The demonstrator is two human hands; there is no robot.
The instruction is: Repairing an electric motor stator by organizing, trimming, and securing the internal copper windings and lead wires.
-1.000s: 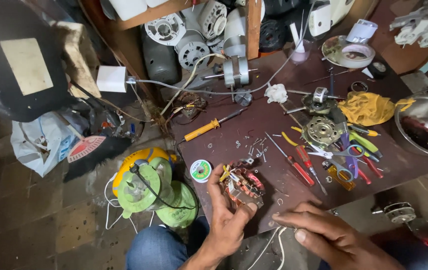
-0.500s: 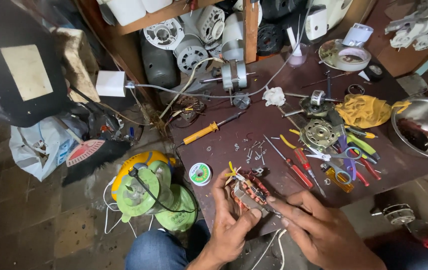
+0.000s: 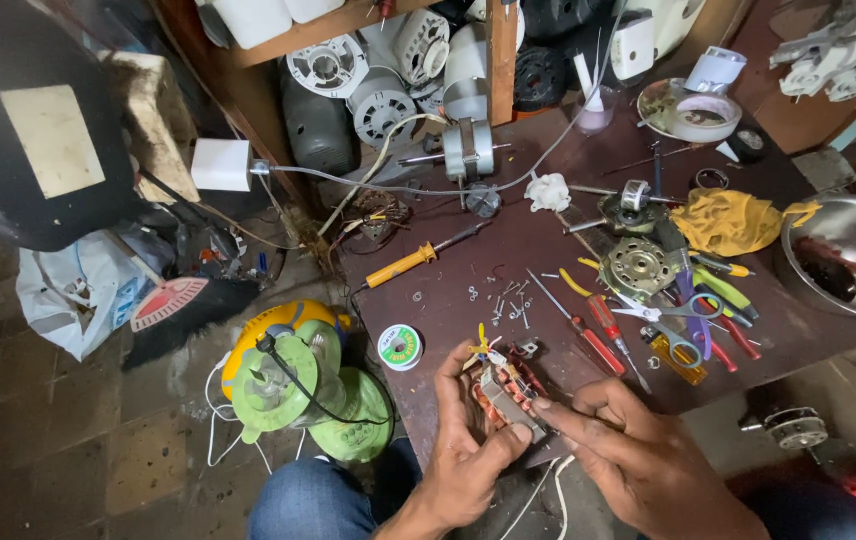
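Now left hand (image 3: 468,450) grips motor stator (image 3: 504,392); right hand (image 3: 638,460) fingertips pinch its edge.

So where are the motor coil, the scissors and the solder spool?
Motor coil (image 3: 504,395), head view, on its copper windings.
Scissors (image 3: 676,312), head view, near the blade pivot.
Solder spool (image 3: 400,346), head view, on its top face.

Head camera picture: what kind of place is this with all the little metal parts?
Probably a small repair workshop for electric motors. Motor housings crowd the shelf, screwdrivers and loose screws cover the table, and the hands hold a copper-wound motor part.
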